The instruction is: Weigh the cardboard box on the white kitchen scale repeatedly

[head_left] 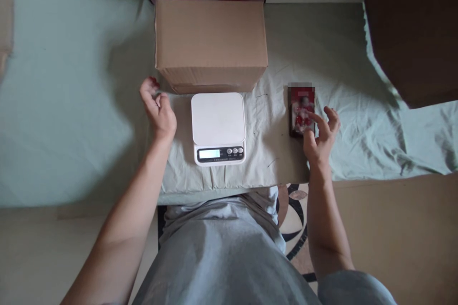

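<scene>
The right hand (319, 137), fingers spread, rests a fingertip on the phone (301, 110) lying near the cloth-covered worktop's (71, 105) front edge, which looks rigid, slick, fragile, best gripped by its long sides, while the left hand (158, 110) hovers loosely curled, empty, beside the scale (217, 126).

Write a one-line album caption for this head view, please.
Right hand touching a phone, left hand open beside a cardboard box and white scale.

Both bare forearms are reaching forward; the left hand (159, 112) is hovering, fingers loosely curled and empty, while the right hand (319, 136) is spreading, index finger extending.
</scene>
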A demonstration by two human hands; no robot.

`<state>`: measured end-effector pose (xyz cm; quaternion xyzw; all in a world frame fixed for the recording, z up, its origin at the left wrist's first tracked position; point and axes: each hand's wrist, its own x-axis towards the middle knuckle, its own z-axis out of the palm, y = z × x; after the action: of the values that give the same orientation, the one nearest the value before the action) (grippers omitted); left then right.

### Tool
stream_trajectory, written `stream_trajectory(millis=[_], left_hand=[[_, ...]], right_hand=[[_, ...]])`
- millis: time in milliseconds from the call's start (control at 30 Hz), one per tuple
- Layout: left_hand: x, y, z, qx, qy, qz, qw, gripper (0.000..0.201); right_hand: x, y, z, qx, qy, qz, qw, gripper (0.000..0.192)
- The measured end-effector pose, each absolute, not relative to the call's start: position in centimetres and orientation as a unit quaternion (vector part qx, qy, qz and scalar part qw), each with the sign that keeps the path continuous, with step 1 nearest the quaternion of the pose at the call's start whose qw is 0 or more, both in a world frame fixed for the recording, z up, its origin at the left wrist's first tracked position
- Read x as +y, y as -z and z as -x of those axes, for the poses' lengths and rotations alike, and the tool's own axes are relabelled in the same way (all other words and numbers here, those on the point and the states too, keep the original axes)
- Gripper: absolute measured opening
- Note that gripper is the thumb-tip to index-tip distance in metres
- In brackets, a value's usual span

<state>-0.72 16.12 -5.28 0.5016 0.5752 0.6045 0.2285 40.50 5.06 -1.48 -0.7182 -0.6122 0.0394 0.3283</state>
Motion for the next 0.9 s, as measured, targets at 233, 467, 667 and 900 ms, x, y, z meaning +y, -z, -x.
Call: stream_trajectory(millis=[233,467,667,900], left_hand=[[16.1,5.0,0.5,0.582,-0.602,-0.492,0.239,0.043],[16.0,5.1,0.5,0.575,-0.605,-0.503,0.226,0.042],[16.1,5.5,0.8,0.554,-0.614,-0.513,0.229,0.043],[16.0,5.3,0.7,0.567,-0.604,-0.516,0.218,0.045]], right_hand=[[3.8,1.4,-40.2,-0.621,-0.004,0.712,0.329,0.03],[5.6,1.6,-40.1,-0.653,-0.054,0.7,0.283,0.043],[5.5,1.8,-40.8,-0.595,-0.026,0.739,0.315,0.043],[5.7,1.4,-40.1,-0.644,-0.053,0.702,0.299,0.048]])
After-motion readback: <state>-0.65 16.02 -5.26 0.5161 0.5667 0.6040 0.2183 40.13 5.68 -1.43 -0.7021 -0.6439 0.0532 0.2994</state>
